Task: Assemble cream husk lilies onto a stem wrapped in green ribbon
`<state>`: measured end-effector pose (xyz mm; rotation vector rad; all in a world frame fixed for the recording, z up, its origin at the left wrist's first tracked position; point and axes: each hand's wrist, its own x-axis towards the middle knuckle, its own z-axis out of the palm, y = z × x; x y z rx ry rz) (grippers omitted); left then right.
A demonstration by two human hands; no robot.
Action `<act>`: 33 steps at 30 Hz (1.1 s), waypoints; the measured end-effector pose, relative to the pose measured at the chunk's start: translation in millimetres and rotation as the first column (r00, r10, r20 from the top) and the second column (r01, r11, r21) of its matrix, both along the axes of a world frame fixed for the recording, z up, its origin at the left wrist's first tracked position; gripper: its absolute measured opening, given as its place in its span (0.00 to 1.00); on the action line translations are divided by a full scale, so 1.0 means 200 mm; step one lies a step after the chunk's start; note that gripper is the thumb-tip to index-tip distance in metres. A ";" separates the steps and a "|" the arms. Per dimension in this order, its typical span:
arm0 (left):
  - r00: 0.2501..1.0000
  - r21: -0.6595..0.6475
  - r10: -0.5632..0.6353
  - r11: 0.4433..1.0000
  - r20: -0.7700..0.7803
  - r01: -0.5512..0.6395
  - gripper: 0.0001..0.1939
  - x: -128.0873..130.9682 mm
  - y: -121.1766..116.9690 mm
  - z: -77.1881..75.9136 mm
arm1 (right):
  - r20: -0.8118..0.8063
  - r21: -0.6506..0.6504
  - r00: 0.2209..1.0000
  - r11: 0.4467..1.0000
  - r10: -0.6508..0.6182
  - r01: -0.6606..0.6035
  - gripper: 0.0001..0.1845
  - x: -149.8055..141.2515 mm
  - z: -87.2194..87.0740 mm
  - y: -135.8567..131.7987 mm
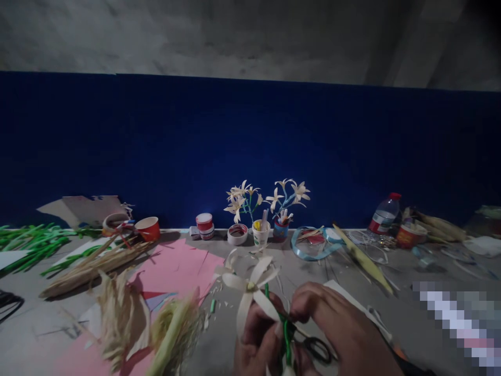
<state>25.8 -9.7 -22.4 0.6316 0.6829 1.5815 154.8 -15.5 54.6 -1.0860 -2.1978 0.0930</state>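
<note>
A handmade flower with long cream husk-like petals is upright near the front of the table. My left hand is closed around its green wrapped stem, just under the petals. On the other side, my right hand has its fingers curled in, with the tips pinching at the same green stem. Below the right palm shows a black scissor handle; whether that hand touches it I cannot tell. Part of the stem and the scissor blades are hidden behind my fingers.
Finished flowers stand in a white cup and a blue-red cup by the blue wall panel. To the left lie dry corn husks, pink paper and green stems. Blue ribbon and a bottle are right.
</note>
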 end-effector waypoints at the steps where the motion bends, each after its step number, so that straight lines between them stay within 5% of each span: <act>1: 1.000 0.018 -0.014 1.000 0.026 0.014 0.14 0.00 0.01 -0.01 | -0.019 -0.029 1.000 0.999 -0.018 0.017 0.19 0.01 0.01 -0.01; 6: 0.979 0.056 -0.138 0.990 0.153 0.131 0.13 -0.01 0.07 -0.07 | -0.164 -0.079 0.984 0.995 -0.075 0.062 0.14 0.12 0.03 -0.02; 10: 0.942 0.114 -0.231 0.971 0.241 0.209 0.10 -0.01 0.07 -0.10 | -0.285 -0.267 0.949 0.962 -0.134 0.056 0.03 0.23 -0.01 0.04; 15: 0.921 0.148 -0.270 0.960 0.281 0.236 0.10 -0.01 0.07 -0.09 | -0.449 -0.476 0.871 0.878 -0.197 -0.047 0.08 0.24 -0.06 0.10; 25: 0.901 0.016 -0.258 0.963 0.348 0.269 0.10 -0.04 0.05 -0.05 | -0.576 -0.574 0.788 0.794 -0.216 -0.202 0.12 0.21 -0.10 0.14; 29: 0.885 0.059 -0.269 0.962 0.381 0.267 0.08 -0.04 0.07 -0.06 | -0.663 -0.591 0.679 0.777 -0.314 -0.218 0.13 0.26 -0.11 0.22; 33: 0.898 0.074 -0.218 0.976 0.382 0.205 0.09 -0.12 0.12 -0.06 | -0.807 -0.554 0.439 0.762 -0.394 -0.335 0.13 0.34 -0.13 0.31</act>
